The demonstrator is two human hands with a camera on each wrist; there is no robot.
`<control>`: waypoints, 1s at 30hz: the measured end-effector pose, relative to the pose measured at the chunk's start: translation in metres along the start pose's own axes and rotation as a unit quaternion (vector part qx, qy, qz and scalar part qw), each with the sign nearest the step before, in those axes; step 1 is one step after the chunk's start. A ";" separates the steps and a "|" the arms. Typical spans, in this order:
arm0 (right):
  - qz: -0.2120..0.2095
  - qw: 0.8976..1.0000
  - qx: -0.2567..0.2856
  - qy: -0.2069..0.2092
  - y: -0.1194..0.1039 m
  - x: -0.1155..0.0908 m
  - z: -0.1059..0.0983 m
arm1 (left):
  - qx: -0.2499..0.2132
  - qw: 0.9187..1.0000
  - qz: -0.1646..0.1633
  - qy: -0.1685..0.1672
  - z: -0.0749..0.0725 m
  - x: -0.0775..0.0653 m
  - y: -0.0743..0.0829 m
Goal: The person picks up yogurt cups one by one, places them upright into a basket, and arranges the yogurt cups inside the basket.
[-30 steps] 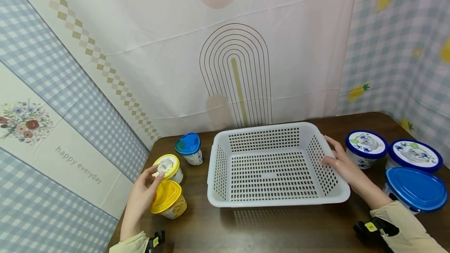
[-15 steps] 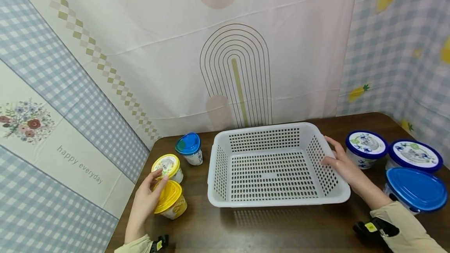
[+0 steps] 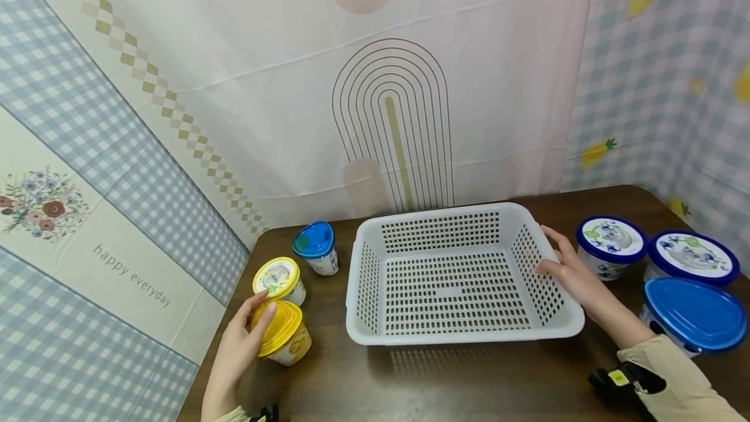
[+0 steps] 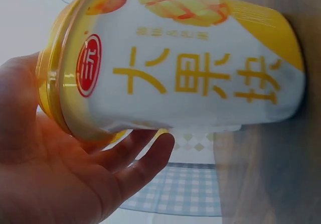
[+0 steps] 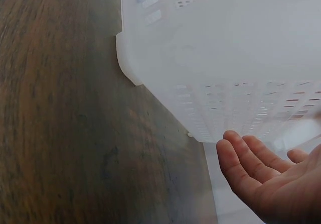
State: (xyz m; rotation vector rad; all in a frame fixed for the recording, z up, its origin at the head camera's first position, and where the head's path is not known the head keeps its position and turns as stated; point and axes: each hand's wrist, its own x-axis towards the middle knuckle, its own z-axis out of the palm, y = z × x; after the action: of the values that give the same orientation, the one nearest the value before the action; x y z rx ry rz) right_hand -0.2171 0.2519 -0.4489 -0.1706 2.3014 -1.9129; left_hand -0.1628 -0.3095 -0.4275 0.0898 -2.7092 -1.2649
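In the head view my left hand is at a yellow-lidded tub, thumb and fingers spread around the near side of its lid. From the left wrist, the tub stands on the table with loose fingers behind it; firm contact cannot be told. Just behind it is a smaller tub with a white-and-yellow lid. My right hand holds the right rim of a white perforated plastic basket, thumb over the inner side. Fingers lie along the basket's outer wall.
A small blue-lidded tub stands at the back left. On the right are two tubs with white-and-blue lids and a large blue-lidded tub. A patterned cloth hangs behind the brown table.
My left hand has moved from beside the white-and-yellow-lidded tub down to the yellow-lidded tub in front. The right hand and basket have stayed put.
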 end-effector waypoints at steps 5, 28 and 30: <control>0.000 1.000 -0.003 0.002 -0.001 0.000 -0.001 | -0.022 1.000 0.001 -0.014 0.000 -0.005 -0.002; 0.001 1.000 0.000 0.006 0.001 -0.001 0.000 | -0.074 0.992 -0.035 -0.094 0.000 -0.012 -0.013; 0.001 1.000 0.001 0.005 0.001 -0.001 0.000 | -0.078 0.992 -0.041 -0.095 0.000 -0.012 -0.014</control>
State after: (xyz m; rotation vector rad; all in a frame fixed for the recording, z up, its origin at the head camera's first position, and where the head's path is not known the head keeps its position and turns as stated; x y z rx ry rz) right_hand -0.2165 0.2521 -0.4494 -0.1585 2.3039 -1.9204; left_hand -0.1511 -0.3167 -0.4393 0.0674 -2.7764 -1.5793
